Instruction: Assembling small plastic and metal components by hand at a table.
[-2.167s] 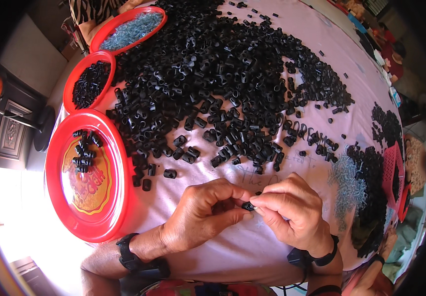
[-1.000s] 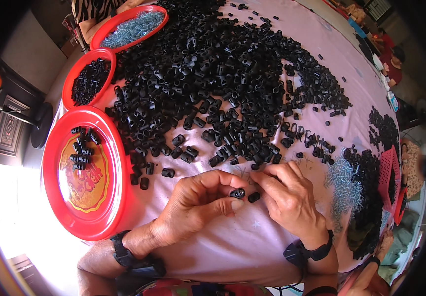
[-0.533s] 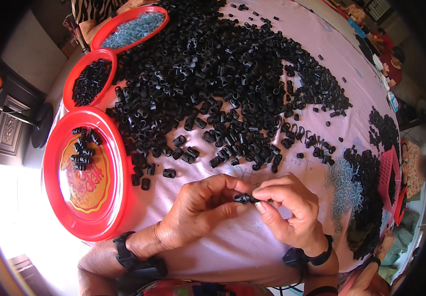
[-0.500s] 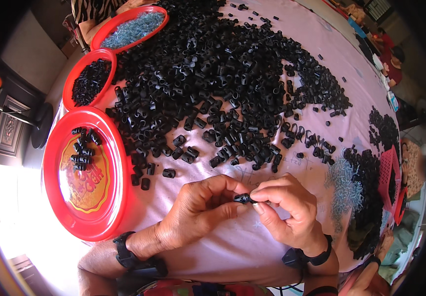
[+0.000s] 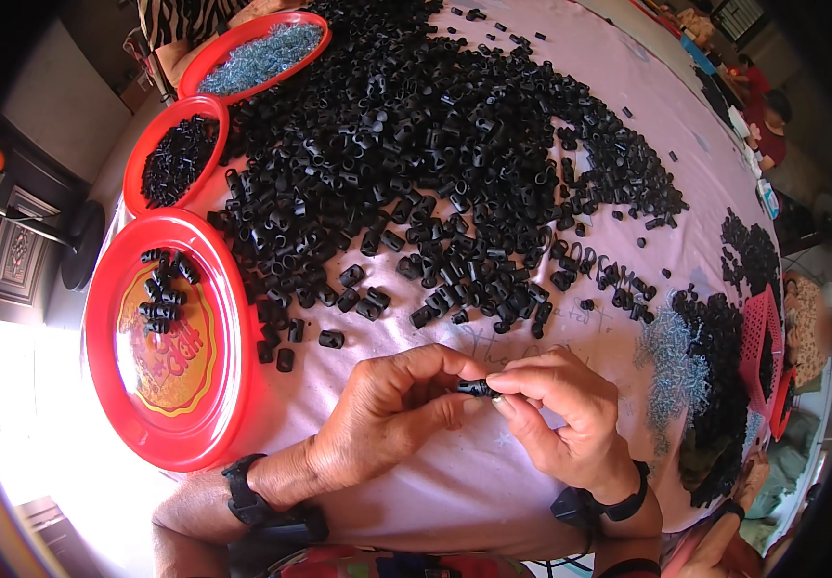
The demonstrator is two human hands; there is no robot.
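Above the near part of the table, my two hands meet on a small black plastic cord lock (image 5: 474, 387). My left hand (image 5: 382, 414) pinches one end of it between thumb and forefinger. The thumb and fingertips of my right hand (image 5: 570, 414) close on the other end and partly cover it. Beyond the hands spreads a big heap of black barrel-shaped cord lock parts (image 5: 387, 144), some lying loose close to my fingers. At the left, a group of black cord locks (image 5: 163, 299) lies on a round red plate (image 5: 108, 366).
Farther left stand a red dish (image 5: 133, 178) of small black parts and a red tray (image 5: 192, 72) of thin metal springs (image 5: 267, 56). More springs (image 5: 676, 366) and black parts lie at right, beside a pink basket (image 5: 755, 337). Other people sit around the pink-covered table (image 5: 406, 501).
My right fingertips have shifted slightly left, closer over the end of the cord lock. My left hand keeps nearly the same place, and the plates and heap look unchanged.
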